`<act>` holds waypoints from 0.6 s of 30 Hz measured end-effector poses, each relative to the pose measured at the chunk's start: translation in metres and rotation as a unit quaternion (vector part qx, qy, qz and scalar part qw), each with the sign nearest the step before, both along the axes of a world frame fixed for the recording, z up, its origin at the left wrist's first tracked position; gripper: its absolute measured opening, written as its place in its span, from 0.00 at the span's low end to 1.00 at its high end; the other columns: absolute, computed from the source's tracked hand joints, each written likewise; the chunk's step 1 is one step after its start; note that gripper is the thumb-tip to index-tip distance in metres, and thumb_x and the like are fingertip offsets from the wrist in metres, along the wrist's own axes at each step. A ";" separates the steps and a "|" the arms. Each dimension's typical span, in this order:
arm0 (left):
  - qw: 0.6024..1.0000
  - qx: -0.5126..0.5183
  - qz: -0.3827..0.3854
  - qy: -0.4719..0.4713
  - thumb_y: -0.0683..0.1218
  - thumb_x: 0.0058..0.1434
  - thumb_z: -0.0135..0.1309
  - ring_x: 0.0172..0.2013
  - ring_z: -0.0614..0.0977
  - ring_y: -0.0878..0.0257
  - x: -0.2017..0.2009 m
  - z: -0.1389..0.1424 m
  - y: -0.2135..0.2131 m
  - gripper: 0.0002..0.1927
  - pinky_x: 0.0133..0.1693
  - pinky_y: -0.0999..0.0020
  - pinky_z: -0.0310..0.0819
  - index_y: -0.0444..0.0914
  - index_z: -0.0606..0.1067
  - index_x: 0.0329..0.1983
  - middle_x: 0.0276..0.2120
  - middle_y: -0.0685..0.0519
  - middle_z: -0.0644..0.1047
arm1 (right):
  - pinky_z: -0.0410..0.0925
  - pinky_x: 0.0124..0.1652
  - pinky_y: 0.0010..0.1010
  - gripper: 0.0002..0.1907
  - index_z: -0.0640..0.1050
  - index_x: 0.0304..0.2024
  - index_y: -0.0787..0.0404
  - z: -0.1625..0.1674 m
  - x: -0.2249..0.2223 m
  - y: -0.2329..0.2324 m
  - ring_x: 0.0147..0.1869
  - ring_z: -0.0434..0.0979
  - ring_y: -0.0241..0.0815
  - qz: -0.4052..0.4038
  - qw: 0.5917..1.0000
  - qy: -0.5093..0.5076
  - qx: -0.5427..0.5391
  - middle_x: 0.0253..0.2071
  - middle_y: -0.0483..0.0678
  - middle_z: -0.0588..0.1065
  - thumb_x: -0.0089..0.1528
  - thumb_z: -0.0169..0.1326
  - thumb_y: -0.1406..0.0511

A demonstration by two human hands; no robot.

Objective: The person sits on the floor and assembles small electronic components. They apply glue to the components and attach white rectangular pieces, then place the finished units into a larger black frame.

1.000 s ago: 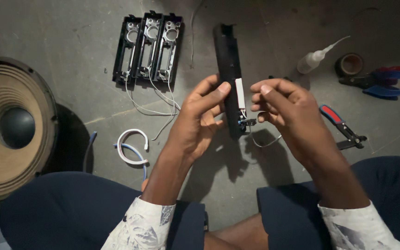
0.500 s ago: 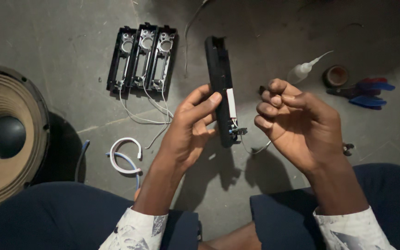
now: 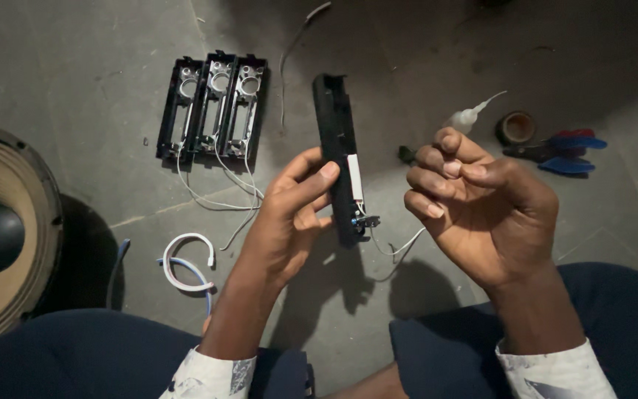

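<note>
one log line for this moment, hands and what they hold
left hand: holds black strip upright | right hand: curled, pinching thin wire | floor: three strips, speaker, glue bottle, pliers

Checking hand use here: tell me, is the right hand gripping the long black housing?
No: the left hand alone holds the long black housing, while the right hand is apart beside it.

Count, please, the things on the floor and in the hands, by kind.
Black housing strips: 4, one in left hand at, three on floor
Speaker cone: 1
Glue bottle: 1
Tape roll: 1
Pliers: 1
White wire coil: 1
Total: 9
</note>
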State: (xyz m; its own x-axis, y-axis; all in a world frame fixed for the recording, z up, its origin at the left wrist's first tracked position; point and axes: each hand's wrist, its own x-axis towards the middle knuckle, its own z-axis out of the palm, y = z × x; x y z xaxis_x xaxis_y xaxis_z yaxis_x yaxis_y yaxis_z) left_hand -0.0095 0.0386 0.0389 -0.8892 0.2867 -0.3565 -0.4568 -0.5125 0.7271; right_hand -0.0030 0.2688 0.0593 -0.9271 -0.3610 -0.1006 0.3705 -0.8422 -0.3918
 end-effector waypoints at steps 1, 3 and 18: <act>1.000 0.003 0.000 -0.001 0.50 0.63 0.57 0.44 0.78 0.65 0.000 0.000 0.000 0.20 0.46 0.58 0.76 0.37 0.73 0.56 0.42 0.55 0.77 | 0.64 0.45 0.29 0.15 0.69 0.50 0.64 0.000 0.000 0.001 0.45 0.67 0.37 0.000 1.000 0.002 -0.005 0.40 0.46 0.65 0.62 0.54 0.71; 1.000 0.010 0.000 -0.001 0.49 0.64 0.57 0.45 0.78 0.65 0.000 0.000 0.001 0.20 0.46 0.58 0.76 0.37 0.73 0.56 0.42 0.55 0.77 | 0.64 0.45 0.29 0.15 0.68 0.51 0.64 0.000 0.000 0.001 0.45 0.67 0.38 0.000 1.000 0.009 -0.009 0.40 0.46 0.65 0.62 0.53 0.71; 1.000 -0.025 0.002 0.002 0.51 0.61 0.57 0.45 0.78 0.64 0.000 0.000 0.002 0.24 0.46 0.56 0.78 0.36 0.72 0.58 0.40 0.53 0.77 | 0.65 0.45 0.30 0.20 0.68 0.53 0.61 0.003 0.001 0.002 0.44 0.69 0.37 -0.006 1.000 0.010 0.005 0.39 0.45 0.65 0.59 0.53 0.75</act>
